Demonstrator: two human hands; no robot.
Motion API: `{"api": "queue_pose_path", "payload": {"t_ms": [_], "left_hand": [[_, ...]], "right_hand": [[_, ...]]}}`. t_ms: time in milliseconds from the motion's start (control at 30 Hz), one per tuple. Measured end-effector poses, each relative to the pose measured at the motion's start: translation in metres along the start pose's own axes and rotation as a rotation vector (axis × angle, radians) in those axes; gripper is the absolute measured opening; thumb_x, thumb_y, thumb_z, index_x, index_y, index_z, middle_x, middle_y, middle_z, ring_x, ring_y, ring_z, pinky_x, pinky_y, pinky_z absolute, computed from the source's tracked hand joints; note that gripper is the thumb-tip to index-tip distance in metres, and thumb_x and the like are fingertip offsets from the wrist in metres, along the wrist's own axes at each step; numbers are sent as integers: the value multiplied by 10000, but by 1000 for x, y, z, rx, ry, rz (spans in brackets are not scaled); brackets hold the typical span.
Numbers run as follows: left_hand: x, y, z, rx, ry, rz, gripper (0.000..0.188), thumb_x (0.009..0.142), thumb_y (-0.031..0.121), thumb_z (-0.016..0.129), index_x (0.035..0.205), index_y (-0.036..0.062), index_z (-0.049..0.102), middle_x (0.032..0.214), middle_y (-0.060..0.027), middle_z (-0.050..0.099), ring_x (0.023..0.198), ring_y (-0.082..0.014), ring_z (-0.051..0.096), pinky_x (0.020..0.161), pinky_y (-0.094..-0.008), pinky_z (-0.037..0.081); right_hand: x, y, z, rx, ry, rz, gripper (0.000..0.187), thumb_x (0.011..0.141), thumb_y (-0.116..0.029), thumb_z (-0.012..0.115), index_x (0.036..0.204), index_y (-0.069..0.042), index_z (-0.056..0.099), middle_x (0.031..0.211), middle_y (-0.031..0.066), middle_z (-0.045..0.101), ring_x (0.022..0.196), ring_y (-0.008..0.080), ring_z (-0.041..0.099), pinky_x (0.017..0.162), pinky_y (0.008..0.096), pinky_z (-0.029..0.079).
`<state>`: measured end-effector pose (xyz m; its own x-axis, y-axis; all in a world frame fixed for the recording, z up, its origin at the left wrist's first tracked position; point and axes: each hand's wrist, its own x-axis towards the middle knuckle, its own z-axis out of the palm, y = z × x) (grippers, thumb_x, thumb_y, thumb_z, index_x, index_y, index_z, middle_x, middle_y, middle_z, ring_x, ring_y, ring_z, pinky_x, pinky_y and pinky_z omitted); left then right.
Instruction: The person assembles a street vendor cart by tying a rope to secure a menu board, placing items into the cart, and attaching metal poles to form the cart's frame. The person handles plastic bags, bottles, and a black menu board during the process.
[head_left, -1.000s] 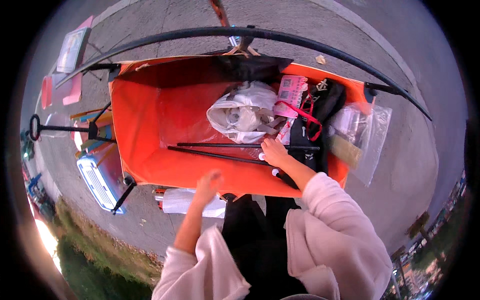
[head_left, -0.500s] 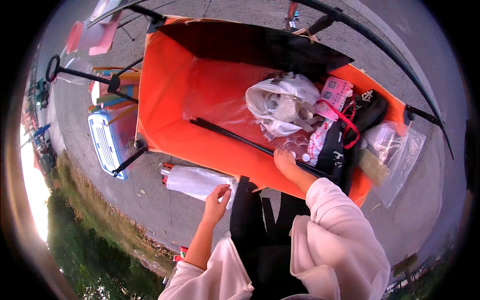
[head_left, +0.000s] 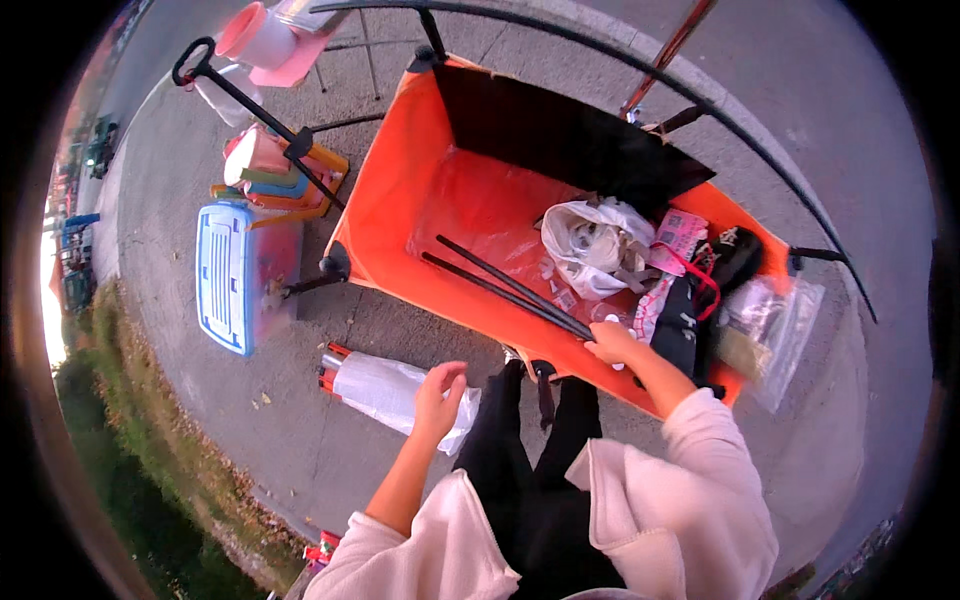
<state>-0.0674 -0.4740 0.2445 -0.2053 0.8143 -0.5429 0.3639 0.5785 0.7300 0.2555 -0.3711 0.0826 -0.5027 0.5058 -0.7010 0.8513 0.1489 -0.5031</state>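
My right hand reaches into the orange folding wagon and is closed around two thin black rods. They lie slanting along the wagon's near side, and their free ends spread slightly apart toward the left. Beside that hand, a clear plastic bottle with a white cap is partly hidden. My left hand hangs outside the wagon, fingers loosely bent and apart, holding nothing. Below it on the ground lies a white plastic-wrapped bundle with red ends.
Inside the wagon sit a white bag, a pink card and black bags. A clear plastic pouch hangs over the right end. Left of the wagon stand a blue-lidded storage box, stacked stools and the black pull handle.
The view has shifted, so the wagon appears farther right. The two rods now show separately, where they looked like one before. My right hand stays on them; my left remains beside the bundle.
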Motion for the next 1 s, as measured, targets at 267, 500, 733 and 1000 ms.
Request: {"api": "queue_pose_path", "payload": {"t_ms": [267,500,733,1000], "left_hand": [[-50,120,31,-970,-519,130,371,943,247,486,1262,86,386,1176,-73,524,1077,-204,515,939,-356,407],[-84,204,-11,-1395,-298,486,242,939,357,458,1033,140,407,935,-80,579,964,-234,581,816,-386,500],[-74,211,-99,-1888,10,409,318,942,431,392,903,115,402,648,7,299,543,-95,316,464,-214,349],[-71,181,-99,-2117,46,434,366,966,413,345,774,102,330,632,12,283,506,-89,309,415,-197,329]], "right_hand": [[-226,-199,-170,142,229,-161,309,813,-296,605,922,-13,544,836,208,609,812,381,592,708,451,452],[-293,-232,-132,42,1102,-429,235,745,-83,660,942,-23,548,899,177,577,785,348,600,650,397,485],[-405,-184,-114,970,1743,-493,235,908,-248,543,750,-84,484,597,-17,447,470,79,421,406,239,346],[-508,-168,-139,1573,2031,-1163,522,918,-579,309,690,-116,393,543,-11,308,429,90,270,398,232,231]]}}
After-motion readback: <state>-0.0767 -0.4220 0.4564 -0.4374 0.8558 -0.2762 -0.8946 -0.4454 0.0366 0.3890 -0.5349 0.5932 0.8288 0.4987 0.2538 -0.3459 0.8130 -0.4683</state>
